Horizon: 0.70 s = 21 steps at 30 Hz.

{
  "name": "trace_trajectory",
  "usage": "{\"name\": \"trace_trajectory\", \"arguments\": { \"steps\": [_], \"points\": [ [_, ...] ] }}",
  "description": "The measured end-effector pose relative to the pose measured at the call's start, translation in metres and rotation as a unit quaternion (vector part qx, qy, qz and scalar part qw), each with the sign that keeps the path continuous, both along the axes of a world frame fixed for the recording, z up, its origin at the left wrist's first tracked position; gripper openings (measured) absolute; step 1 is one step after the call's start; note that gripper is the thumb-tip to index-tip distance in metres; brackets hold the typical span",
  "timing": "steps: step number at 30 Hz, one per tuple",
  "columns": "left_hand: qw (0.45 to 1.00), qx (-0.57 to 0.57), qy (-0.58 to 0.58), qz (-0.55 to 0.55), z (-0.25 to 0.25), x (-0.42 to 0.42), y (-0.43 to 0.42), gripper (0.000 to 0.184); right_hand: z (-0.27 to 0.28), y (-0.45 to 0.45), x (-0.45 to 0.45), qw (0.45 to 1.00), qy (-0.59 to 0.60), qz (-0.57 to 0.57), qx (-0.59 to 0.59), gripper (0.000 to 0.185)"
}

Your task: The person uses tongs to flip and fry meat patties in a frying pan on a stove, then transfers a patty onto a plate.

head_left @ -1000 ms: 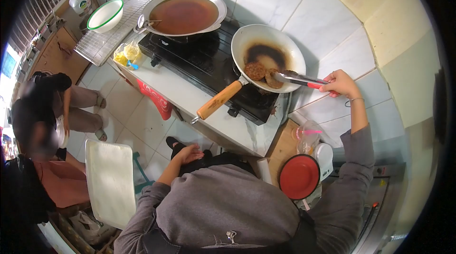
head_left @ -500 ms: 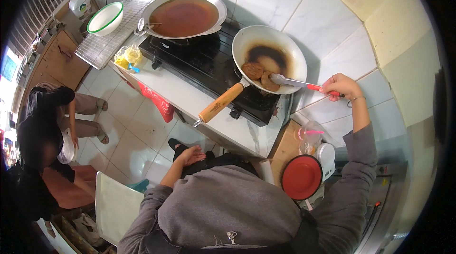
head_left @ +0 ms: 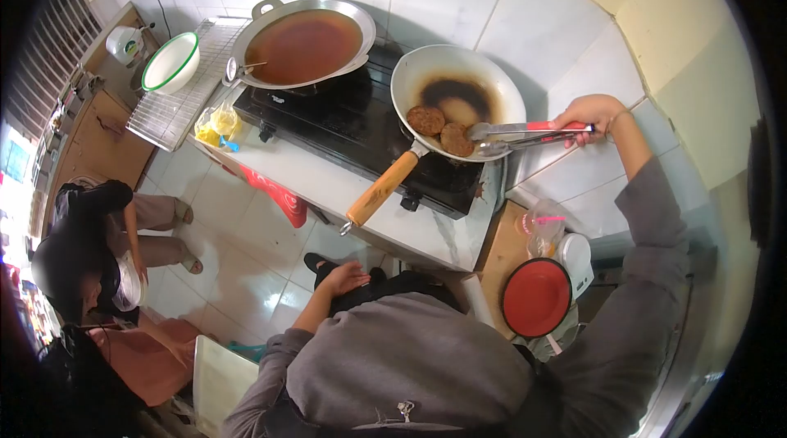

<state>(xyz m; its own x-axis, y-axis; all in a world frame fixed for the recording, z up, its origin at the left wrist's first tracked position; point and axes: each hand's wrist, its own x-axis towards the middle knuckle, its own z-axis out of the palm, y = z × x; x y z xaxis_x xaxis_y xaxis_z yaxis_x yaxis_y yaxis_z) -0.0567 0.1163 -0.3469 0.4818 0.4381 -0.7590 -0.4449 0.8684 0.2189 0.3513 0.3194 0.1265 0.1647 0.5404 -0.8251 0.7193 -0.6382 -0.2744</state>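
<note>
My right hand (head_left: 584, 120) is closed around the red handles of metal tongs (head_left: 529, 128). Their two arms are spread apart, with the tips inside a white frying pan (head_left: 502, 87) by the right edge of a browned patty (head_left: 456, 140). Whether the tips touch it, I cannot tell. A second browned patty (head_left: 425, 120) lies to its left. Dark scorching marks the pan's middle, and its wooden handle (head_left: 384, 188) points toward me over the counter edge. My left hand (head_left: 346, 278) is held low in front of my body, fingers stretched out, holding nothing.
A wide metal wok (head_left: 367, 38) of reddish-brown liquid sits on the black stove (head_left: 328, 120), left of the pan. Further left are a wire rack (head_left: 156, 122) and a green-rimmed bowl (head_left: 182, 69). A red round pan (head_left: 537, 297) is at right. Another person (head_left: 98, 208) is at left.
The tongs' arms have spread apart and their tips have moved off the top of the right patty to its edge. My left hand stays low. The camera view has shifted slightly.
</note>
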Motion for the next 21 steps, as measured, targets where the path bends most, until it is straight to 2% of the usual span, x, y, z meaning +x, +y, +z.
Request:
{"name": "trace_trajectory", "arguments": {
  "steps": [5,10,17,19,21],
  "points": [
    [1.000,-0.005,0.008,0.013,0.012,0.001,-0.003,0.046,-0.026,-0.007,0.008,0.984,0.136,-0.113,-0.023,0.028],
    [0.999,-0.022,0.001,0.031,0.014,-0.003,-0.001,0.046,-0.047,-0.041,0.008,0.957,0.230,-0.180,0.003,0.029],
    [0.999,-0.028,-0.004,0.018,0.025,-0.003,0.009,0.045,-0.063,-0.057,0.007,0.944,0.266,-0.189,0.052,0.030],
    [0.999,-0.035,-0.005,0.025,0.024,-0.003,0.010,0.038,-0.067,-0.058,0.005,0.934,0.296,-0.193,0.055,0.032],
    [0.999,-0.037,-0.008,0.028,0.021,-0.004,0.008,0.039,-0.068,-0.059,-0.008,0.940,0.275,-0.200,0.040,0.032]
  ]
}}
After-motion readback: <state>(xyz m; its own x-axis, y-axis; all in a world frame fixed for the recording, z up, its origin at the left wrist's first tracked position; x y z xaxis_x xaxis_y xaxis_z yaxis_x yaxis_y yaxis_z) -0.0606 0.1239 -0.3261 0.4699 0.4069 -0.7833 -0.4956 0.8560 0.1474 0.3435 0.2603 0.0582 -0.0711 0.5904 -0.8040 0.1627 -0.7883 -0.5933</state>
